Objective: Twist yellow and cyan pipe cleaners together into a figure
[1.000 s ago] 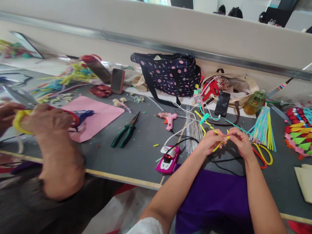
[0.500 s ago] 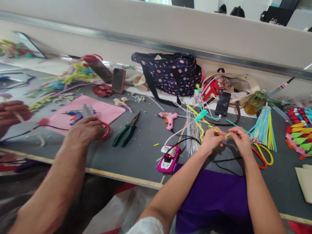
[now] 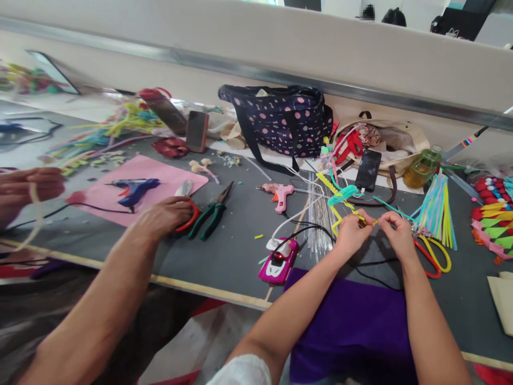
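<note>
My left hand point(image 3: 353, 234) pinches a twisted yellow pipe cleaner point(image 3: 328, 183), whose zigzag length runs up and left from my fingers. My right hand point(image 3: 396, 230) is closed on the same pipe cleaner's end, thumb and finger close to the left fingertips. A flat turquoise pipe cleaner piece point(image 3: 342, 195) lies across the yellow one. Below my hands, dark cables point(image 3: 377, 264) cross the grey table. To the right of my right hand lie scissors with red and yellow handles point(image 3: 433, 256), next to a bundle of pastel pipe cleaners point(image 3: 436, 214).
A pink glue gun point(image 3: 280, 193), silvery wires point(image 3: 318, 214) and a magenta power strip point(image 3: 279, 262) lie to the left. Green-handled pliers point(image 3: 210, 216) are beside a co-worker's hand point(image 3: 166, 216) on red-handled scissors. A dotted bag point(image 3: 280, 125) and an oil-coloured bottle point(image 3: 420, 168) stand behind.
My two hands have drawn slightly closer at the yellow pipe cleaner, and the turquoise piece has shifted right and down. The co-worker's hand with the scissors has moved right, towards the pliers.
</note>
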`<action>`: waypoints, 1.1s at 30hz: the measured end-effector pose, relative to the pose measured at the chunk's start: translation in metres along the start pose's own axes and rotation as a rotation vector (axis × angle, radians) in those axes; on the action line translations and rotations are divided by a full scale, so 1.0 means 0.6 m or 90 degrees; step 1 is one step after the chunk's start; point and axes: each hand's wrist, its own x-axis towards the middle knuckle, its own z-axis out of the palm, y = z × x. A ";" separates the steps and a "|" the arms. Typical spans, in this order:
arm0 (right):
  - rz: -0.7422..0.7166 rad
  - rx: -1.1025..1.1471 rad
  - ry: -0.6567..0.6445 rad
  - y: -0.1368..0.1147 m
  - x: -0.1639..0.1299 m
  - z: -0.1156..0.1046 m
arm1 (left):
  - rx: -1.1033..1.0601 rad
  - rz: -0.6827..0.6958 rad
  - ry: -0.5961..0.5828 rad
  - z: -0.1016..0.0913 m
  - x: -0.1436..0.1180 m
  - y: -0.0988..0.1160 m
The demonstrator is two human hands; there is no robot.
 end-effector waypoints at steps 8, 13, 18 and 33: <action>0.168 0.297 -0.022 0.015 0.001 -0.019 | -0.317 -0.209 -0.111 -0.012 0.006 0.018; 0.131 0.313 -0.047 0.017 -0.001 -0.012 | -0.389 -0.297 -0.174 -0.016 0.006 0.023; 0.059 0.340 -0.066 0.010 -0.003 -0.003 | -0.399 -0.305 -0.177 -0.016 0.007 0.022; 0.091 0.347 -0.027 0.001 -0.005 0.008 | -0.254 -0.120 -0.085 -0.002 -0.003 0.023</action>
